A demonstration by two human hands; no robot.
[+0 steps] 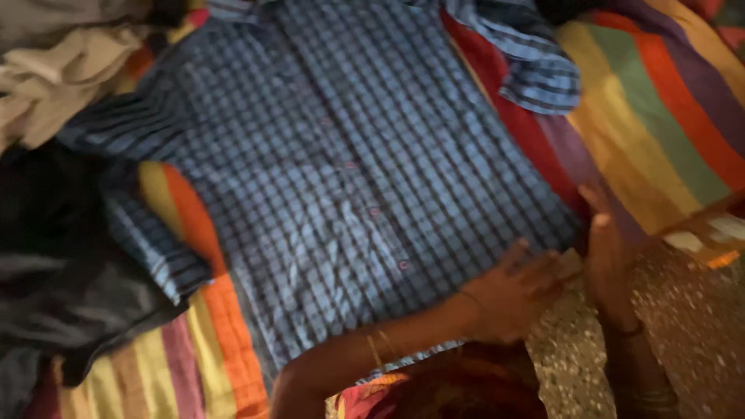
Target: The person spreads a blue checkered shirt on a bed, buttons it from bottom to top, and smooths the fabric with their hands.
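Observation:
A blue checked shirt (349,171) lies spread flat, buttoned front up, on a striped multi-colour sheet (660,116). My left hand (508,299) reaches in from the lower middle, thin bangles on the wrist. Its fingers are curled on the shirt's lower hem near the corner. My right hand (609,252) is just right of it, at the shirt's corner, where the sheet ends. Its fingers point up along the shirt's side edge. Blur hides whether it pinches the cloth. One sleeve (155,248) lies folded at the left, the other (535,70) at the top right.
A heap of dark clothes (62,264) lies at the left, with pale cloth (54,77) above it. Speckled stone floor (698,326) shows at the lower right beyond the sheet's edge. My red patterned garment (458,388) fills the bottom middle.

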